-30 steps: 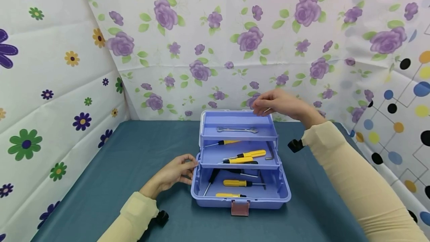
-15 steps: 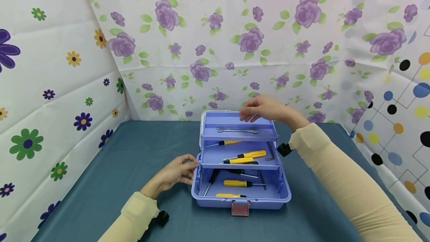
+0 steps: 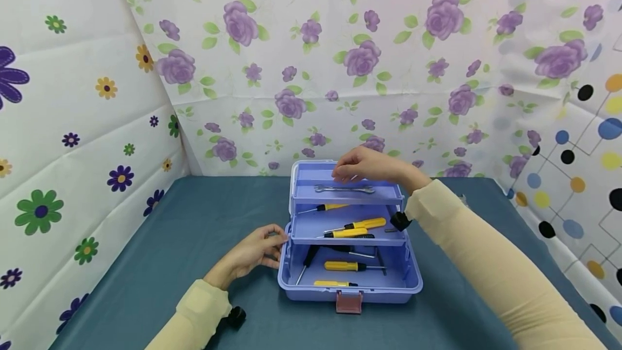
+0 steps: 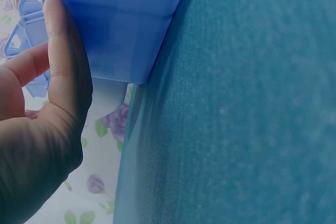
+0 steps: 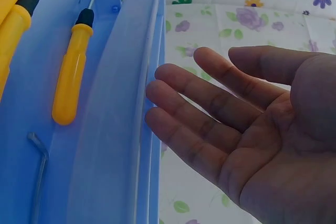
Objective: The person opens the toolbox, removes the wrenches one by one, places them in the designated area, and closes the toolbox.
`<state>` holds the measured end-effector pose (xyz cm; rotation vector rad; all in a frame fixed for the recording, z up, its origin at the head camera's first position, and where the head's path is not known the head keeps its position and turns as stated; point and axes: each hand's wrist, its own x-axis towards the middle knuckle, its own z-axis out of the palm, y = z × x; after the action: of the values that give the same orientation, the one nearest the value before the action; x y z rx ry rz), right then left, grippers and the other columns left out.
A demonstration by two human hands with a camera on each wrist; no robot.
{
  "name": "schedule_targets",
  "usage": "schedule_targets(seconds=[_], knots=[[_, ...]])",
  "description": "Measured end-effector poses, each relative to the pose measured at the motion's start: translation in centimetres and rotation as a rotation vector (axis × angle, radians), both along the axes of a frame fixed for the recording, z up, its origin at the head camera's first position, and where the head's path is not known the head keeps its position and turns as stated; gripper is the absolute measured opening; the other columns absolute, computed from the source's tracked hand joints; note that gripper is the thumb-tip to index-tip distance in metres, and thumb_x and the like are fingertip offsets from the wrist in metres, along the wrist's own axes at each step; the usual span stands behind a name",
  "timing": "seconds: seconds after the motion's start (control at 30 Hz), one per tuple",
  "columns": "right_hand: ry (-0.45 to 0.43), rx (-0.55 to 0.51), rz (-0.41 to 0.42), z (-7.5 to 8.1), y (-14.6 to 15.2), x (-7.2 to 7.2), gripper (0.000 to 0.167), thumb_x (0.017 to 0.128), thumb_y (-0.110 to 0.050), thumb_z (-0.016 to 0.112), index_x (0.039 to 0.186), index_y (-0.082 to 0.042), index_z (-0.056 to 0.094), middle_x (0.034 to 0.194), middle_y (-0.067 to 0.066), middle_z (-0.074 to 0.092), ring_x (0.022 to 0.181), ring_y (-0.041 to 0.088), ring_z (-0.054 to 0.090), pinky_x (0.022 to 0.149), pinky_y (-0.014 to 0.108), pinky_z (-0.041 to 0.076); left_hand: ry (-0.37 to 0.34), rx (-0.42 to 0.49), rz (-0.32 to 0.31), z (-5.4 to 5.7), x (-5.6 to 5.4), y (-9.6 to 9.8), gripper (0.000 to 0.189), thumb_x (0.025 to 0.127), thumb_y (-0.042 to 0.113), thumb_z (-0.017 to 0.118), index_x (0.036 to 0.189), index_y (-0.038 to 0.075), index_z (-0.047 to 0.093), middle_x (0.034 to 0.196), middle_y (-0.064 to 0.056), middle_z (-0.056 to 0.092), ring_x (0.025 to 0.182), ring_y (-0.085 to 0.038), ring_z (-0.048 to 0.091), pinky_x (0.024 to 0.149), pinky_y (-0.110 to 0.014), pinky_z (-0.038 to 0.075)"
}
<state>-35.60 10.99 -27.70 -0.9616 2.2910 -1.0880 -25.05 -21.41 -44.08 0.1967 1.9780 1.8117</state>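
Toolbox (image 3: 316,294), blue plastic, one: upright, its two trays raised in steps, pink latch (image 3: 349,302) hanging at its front.

Contents, toolbox top tray: wrench (image 3: 357,189), one, lying crosswise. Toolbox middle tray: yellow screwdrivers (image 3: 366,224), three; bent metal rod (image 5: 40,174), one. Toolbox base: black-handled screwdriver (image 3: 310,256), by its left wall; further yellow screwdrivers (image 3: 342,266), two; other dark tools towards its back.

Left hand (image 3: 257,249): at the toolbox's left rim, fingers extended and touching, not wrapped round it.

Right hand (image 3: 366,165): above the toolbox's top tray, fingers loose and slightly apart, nothing held; contact with the toolbox cannot be told.

Wrist camera (image 3: 400,221): under the right cuff, before the toolbox's right side.

Surroundings: dark teal cloth (image 3: 233,199) under the toolbox; flowered sheet (image 3: 311,69) behind it.

Hazards, as judged: a careless press on the toolbox's top tray might fold the stack, slide the wrench, or nip left-hand fingers at the rim; a low right wrist might knock tools in the middle tray.

Views compared: the right wrist view shows the bare palm and the bent rod, mostly masked from the head view; only the head view shows the wrench. The left wrist view alone shows a straight finger along the toolbox's outer wall.
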Motion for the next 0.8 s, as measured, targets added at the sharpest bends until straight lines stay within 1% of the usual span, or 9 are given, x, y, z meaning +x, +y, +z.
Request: schedule_targets(seconds=[0.1, 0.23, 0.43, 0.67, 0.8], knots=[[0.009, 0.009, 0.007, 0.0, -0.4, 0.2, 0.036, 0.111, -0.021, 0.052, 0.129, 0.007, 0.067, 0.126, 0.022, 0.070, 0.119, 0.039, 0.066, 0.105, 0.052, 0.053, -0.005, 0.000, -0.001, 0.0, 0.1, 0.0, 0.025, 0.109, 0.026, 0.059, 0.117, 0.002, 0.055, 0.092, -0.010, 0.065, 0.076, -0.018, 0.067, 0.070, -0.036, 0.064], [0.008, 0.015, -0.009, 0.1, -0.5, 0.4, 0.036, 0.112, -0.021, 0.052, 0.130, 0.006, 0.066, 0.127, 0.021, 0.070, 0.119, 0.038, 0.066, 0.106, 0.052, 0.052, 0.008, 0.001, -0.009, 0.0, 0.2, 0.0, 0.026, 0.109, 0.026, 0.059, 0.117, 0.002, 0.055, 0.092, -0.010, 0.064, 0.077, -0.017, 0.067, 0.070, -0.036, 0.064], [0.002, 0.022, -0.017, -0.3, -0.7, 0.1, 0.035, 0.111, -0.021, 0.053, 0.129, 0.005, 0.068, 0.126, 0.020, 0.071, 0.120, 0.038, 0.065, 0.106, 0.052, 0.052, 0.007, 0.002, -0.007, 0.0, 0.2, 0.0, 0.025, 0.109, 0.025, 0.058, 0.117, 0.002, 0.055, 0.093, -0.010, 0.064, 0.077, -0.018, 0.067, 0.070, -0.036, 0.064], [-0.020, 0.018, 0.015, -0.8, -1.1, -0.1, 0.034, 0.110, -0.021, 0.054, 0.127, 0.005, 0.068, 0.127, 0.021, 0.070, 0.121, 0.037, 0.066, 0.106, 0.050, 0.052, 0.001, 0.000, -0.005, 0.1, 0.2, 0.0, 0.025, 0.109, 0.026, 0.059, 0.116, 0.002, 0.055, 0.093, -0.010, 0.065, 0.077, -0.018, 0.067, 0.070, -0.036, 0.064], [-0.004, 0.027, 0.014, -0.9, -1.3, -0.1, 0.034, 0.110, -0.022, 0.055, 0.127, 0.004, 0.069, 0.127, 0.019, 0.071, 0.119, 0.034, 0.066, 0.105, 0.049, 0.054, 0.002, -0.003, -0.001, 0.2, 0.3, 0.0, 0.025, 0.109, 0.026, 0.059, 0.116, 0.002, 0.055, 0.091, -0.010, 0.065, 0.077, -0.018, 0.067, 0.069, -0.036, 0.064]])
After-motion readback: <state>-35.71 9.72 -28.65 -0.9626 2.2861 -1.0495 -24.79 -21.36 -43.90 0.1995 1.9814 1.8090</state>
